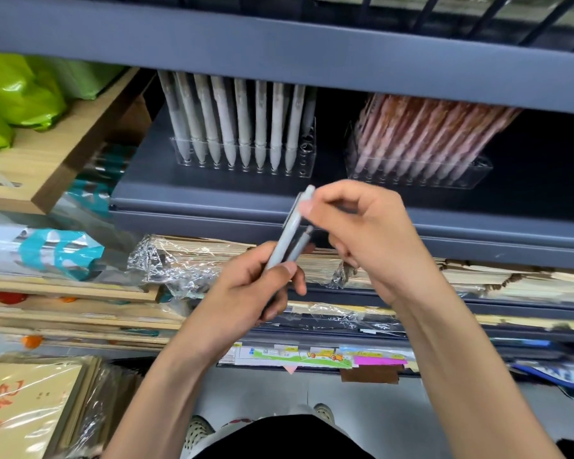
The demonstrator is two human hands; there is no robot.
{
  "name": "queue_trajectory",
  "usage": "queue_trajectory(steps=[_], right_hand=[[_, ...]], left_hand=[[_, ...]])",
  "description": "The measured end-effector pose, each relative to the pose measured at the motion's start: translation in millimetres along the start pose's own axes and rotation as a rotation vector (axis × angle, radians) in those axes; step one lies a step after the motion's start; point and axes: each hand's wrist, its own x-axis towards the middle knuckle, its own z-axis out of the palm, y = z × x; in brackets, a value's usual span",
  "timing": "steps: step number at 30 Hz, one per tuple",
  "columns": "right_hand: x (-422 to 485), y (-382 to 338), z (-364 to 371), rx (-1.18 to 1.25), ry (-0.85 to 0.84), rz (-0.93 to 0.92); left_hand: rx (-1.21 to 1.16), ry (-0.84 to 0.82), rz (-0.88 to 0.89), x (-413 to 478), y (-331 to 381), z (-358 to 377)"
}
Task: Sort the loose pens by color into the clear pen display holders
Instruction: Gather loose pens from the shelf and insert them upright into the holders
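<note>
Head view: the left hand [259, 286] sits below and in front of the grey-pen holder [307, 162], fingers and thumb curled round the lower end of a small bundle of grey pens [295, 250]. It serves as the stock hand, with the pens pointing up toward the holder. The right hand [368, 233], just right of the bundle and in front of the holder's right end, pinches the upper end of one pale grey pen [294, 223] between thumb and forefinger. This looks like drawing a single pen out so it can go in alone. That pen is a matte, slim barrel with a blunt top. It matches the upright row filling the holder, which shows empty slots only at its right end, the likely target. At least one darker pen lies beside it in the bundle; the count is unclear. The pink-pen holder [471, 175] stands to the right of the grey one, on the same dark shelf [212, 197], looking full.
</note>
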Motion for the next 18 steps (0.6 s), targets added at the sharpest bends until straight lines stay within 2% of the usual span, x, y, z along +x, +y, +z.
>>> queue_trajectory(steps=[4,7,11,15,18], right_hand=[[7,-7,-10,0.147,0.276,-0.063],[13,-16,-13,0.235,0.465,-0.229],[20,-19,-6,0.052,0.722,-0.511],[33,-9,3,-0.154,0.81,-0.605],[43,-1,6,-0.287,0.811,-0.627]], left_hand=[[-0.043,0.016,0.006,1,-2,5],[-0.043,0.036,0.031,0,-1,3],[-0.039,0.071,0.047,-6,3,-3],[-0.028,0.109,0.044,-12,5,-11],[-0.021,0.118,0.04,-17,5,-18]])
